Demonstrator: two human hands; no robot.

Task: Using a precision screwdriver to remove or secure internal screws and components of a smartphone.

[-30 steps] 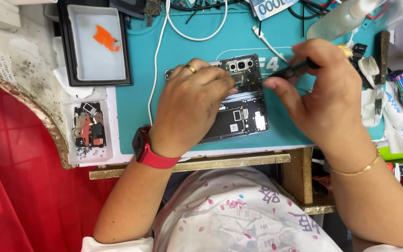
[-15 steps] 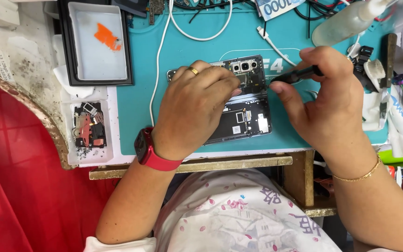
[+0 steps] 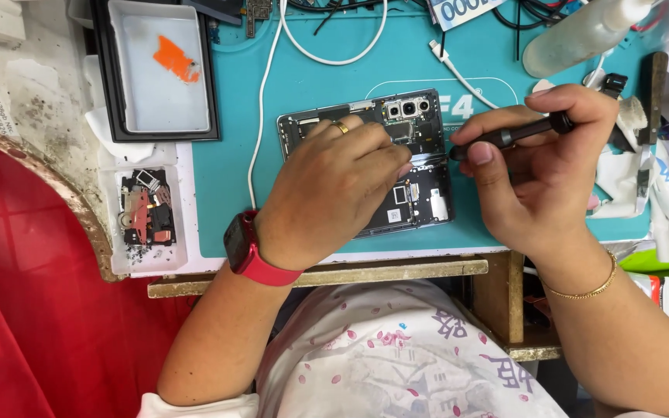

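Observation:
An opened phone (image 3: 420, 193) lies back-up on the teal work mat (image 3: 226, 186), its circuit boards and camera modules exposed. My left hand (image 3: 327, 193), with a ring and a red watch at the wrist, rests on the phone's left half and presses it down. My right hand (image 3: 543, 170) grips a black screwdriver (image 3: 516, 133) held almost level, its tip at the phone's right edge near the middle.
A black tray with a white insert and an orange scrap (image 3: 160, 70) sits top left. Below it, a clear box of small parts (image 3: 147, 217). White cables (image 3: 334, 46) loop at the top. A clear bottle (image 3: 582, 35) and crumpled tissues (image 3: 629, 170) lie on the right.
My right hand and the screwdriver have shifted slightly up and to the right. My left hand stays on the phone.

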